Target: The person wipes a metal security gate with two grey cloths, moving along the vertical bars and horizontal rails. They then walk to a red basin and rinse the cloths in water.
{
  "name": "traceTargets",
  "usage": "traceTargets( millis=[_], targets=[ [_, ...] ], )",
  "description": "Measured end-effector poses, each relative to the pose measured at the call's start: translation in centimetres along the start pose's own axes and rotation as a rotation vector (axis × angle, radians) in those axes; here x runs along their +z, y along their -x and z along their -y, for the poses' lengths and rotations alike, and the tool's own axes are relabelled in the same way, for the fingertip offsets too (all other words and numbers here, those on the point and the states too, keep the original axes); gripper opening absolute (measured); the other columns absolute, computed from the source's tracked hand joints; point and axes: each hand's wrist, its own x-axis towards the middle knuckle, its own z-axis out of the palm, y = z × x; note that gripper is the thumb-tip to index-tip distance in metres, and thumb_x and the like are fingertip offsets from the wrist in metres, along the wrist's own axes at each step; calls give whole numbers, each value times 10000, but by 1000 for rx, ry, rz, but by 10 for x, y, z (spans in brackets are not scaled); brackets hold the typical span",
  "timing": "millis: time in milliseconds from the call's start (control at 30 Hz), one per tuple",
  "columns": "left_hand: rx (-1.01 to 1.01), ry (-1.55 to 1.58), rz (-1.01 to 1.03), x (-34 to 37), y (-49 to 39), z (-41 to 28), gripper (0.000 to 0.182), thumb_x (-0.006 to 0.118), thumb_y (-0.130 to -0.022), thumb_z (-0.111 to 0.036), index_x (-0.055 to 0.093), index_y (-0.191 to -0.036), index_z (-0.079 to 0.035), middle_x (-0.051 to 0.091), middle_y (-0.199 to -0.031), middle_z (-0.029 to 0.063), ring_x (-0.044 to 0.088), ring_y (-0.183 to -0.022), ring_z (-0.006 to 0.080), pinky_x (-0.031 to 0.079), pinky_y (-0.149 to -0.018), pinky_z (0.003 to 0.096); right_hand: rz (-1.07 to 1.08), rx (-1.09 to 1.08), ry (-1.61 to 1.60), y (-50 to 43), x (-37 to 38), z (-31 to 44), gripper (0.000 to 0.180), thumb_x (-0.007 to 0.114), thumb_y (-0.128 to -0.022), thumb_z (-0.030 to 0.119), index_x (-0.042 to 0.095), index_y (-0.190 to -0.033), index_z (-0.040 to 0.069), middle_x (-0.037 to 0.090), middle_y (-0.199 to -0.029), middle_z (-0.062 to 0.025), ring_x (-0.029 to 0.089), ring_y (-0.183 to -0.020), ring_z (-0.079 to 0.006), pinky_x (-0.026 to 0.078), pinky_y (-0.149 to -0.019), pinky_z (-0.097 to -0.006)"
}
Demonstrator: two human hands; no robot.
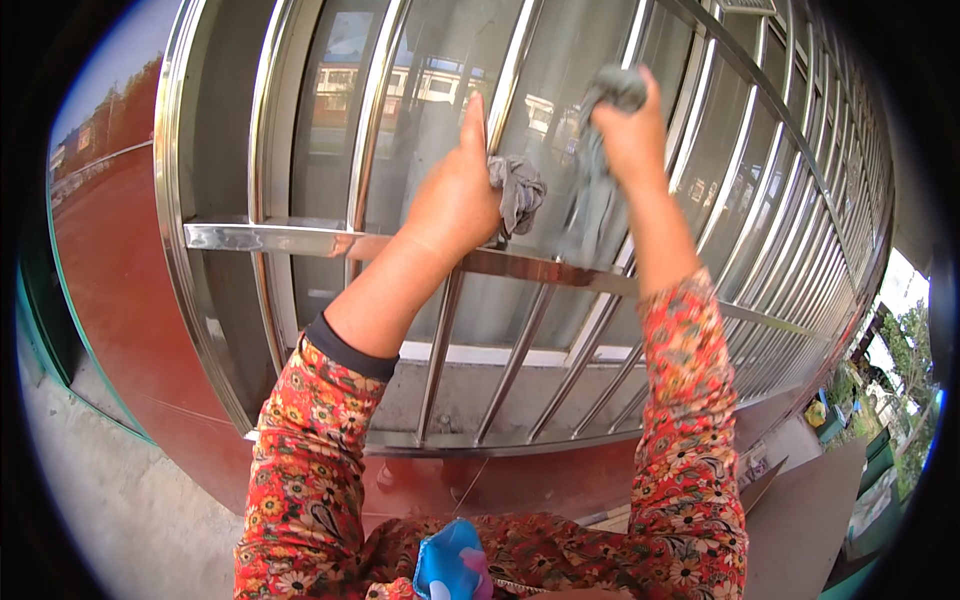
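My left hand (457,195) is closed around a crumpled grey cloth (517,193) at a vertical stainless-steel bar (512,79) of a window grille. Its thumb points up along the bar, and its fingertips are hidden. Just below that hand runs the grille's flat horizontal rail (525,268). Higher and to the right, my right hand (634,139) grips a grey-green cloth (596,202) by its bunched top. The cloth's lower part hangs blurred in front of the bars. Behind the grille is a window pane (442,142) with buildings reflected in it.
More grille bars (750,150) curve away to the right. A concrete sill (517,390) lies behind the lower bars. Below and left is a red wall (142,277), with concrete ground (135,510) beneath. A grey board (806,510) stands at lower right.
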Motion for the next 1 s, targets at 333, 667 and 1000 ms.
traceTargets(
  millis=[333, 667, 1000],
  targets=[
    [262, -319, -213, 4, 41, 5, 885, 628, -739, 14, 164, -1482, 140, 574, -984, 258, 604, -888, 405, 506, -794, 457, 188, -62, 114, 166, -20, -13, 867, 693, -803, 60, 219, -1529, 72, 604, -1218, -184, 605, -1130, -318, 474, -957, -389],
    [153, -449, -64, -71, 92, 21, 572, 692, -663, 40, 523, -1206, -22, 529, -1053, 182, 549, -1007, 369, 467, -837, 413, 366, -25, 434, 137, -55, 17, 471, 733, -778, 153, 530, -1201, 108, 679, -965, -140, 659, -912, -358, 521, -806, -408],
    [269, -211, -558, -101, 25, 49, 676, 755, -693, -26, 478, -1307, -91, 503, -1142, 170, 528, -1018, 349, 447, -930, 386, 233, -168, -236, 118, 68, 37, 559, 618, -819, -4, 370, -1320, 20, 617, -1079, -157, 624, -1027, -275, 485, -909, -357]
  ],
)
